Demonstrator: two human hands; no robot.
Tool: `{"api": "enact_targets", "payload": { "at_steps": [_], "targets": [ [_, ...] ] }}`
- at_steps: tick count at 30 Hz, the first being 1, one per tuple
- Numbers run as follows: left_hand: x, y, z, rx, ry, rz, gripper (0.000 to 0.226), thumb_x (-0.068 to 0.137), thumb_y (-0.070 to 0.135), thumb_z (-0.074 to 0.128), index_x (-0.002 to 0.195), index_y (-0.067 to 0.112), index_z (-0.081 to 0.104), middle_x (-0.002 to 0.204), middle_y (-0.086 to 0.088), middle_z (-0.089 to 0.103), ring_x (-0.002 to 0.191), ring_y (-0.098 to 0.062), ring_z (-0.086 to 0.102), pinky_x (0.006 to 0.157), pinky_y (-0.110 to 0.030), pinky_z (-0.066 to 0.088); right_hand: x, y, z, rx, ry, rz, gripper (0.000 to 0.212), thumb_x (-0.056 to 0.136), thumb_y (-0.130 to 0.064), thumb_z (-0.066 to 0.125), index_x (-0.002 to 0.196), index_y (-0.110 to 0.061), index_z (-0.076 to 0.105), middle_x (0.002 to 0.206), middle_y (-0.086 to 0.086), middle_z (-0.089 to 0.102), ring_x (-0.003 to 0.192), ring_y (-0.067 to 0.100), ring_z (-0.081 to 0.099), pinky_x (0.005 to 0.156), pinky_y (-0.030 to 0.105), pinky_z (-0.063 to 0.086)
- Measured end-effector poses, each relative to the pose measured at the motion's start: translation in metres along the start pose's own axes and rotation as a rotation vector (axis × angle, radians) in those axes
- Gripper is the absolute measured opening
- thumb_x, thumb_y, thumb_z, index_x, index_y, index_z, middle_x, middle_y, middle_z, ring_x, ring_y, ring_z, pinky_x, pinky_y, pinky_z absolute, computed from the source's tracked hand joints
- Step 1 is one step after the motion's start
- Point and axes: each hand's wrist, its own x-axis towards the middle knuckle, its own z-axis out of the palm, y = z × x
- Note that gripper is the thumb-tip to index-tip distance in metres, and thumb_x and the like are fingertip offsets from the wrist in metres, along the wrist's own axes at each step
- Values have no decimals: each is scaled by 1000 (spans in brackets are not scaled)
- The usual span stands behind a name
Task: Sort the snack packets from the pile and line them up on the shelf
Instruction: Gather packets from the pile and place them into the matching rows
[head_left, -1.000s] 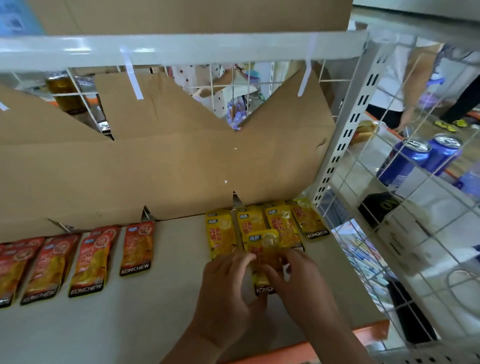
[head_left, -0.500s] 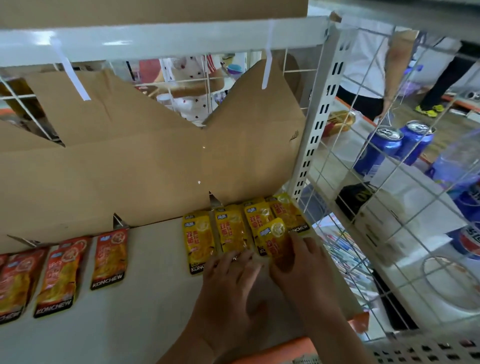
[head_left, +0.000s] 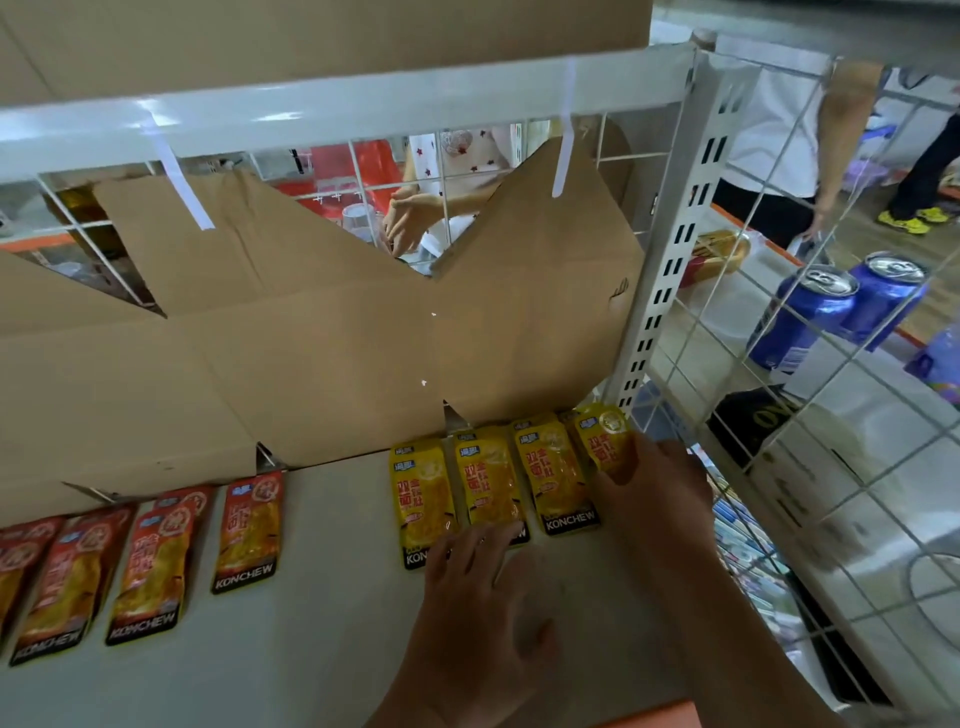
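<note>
Several yellow snack packets (head_left: 550, 473) lie side by side at the back right of the pale shelf (head_left: 322, 613). My right hand (head_left: 654, 488) lies on the rightmost yellow packet (head_left: 605, 436), which is tilted against the shelf's corner post; its grip is hidden by the hand's back. With fingers stretched flat, my left hand (head_left: 478, 587) touches the bottom edges of the two leftmost yellow packets. Several red packets (head_left: 150, 556) form a row on the left part of the shelf.
A cardboard sheet (head_left: 311, 353) covers the back of the shelf. A white wire grid (head_left: 810, 364) closes the right side, with two blue cans (head_left: 831, 306) behind it. The white upper shelf rail (head_left: 337, 104) runs overhead. People stand beyond the shelving.
My right hand carried the yellow packet from the middle front to the far right end of the yellow row. My left hand let go of it and now rests on the left packets.
</note>
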Motion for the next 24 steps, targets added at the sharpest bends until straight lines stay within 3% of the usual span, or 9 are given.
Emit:
{"api": "enact_targets", "payload": {
  "at_steps": [7,18,24],
  "targets": [
    [0,-2,3,2,1,4,60,66,53,70,121,30,66,138,5,59,129,-21,53,107,-48,36,0,0,2,-45,-56,10,45,74,-62,56,102,-28,61,95,-1,54,89,25,57,79,41,51],
    [-2,-2,1,10,-33,-13,58,71,55,68,124,31,63,140,7,57,130,-20,52,108,-48,34,-4,2,-2,9,-41,9,57,69,-74,47,104,-30,60,98,-1,55,95,25,56,82,44,51],
    [-2,5,-8,9,0,-29,52,76,49,68,122,26,66,140,5,57,131,-23,52,104,-53,44,-15,-4,-10,75,2,-73,55,78,-59,60,120,-24,63,111,6,61,102,32,58,83,44,51]
  ]
}}
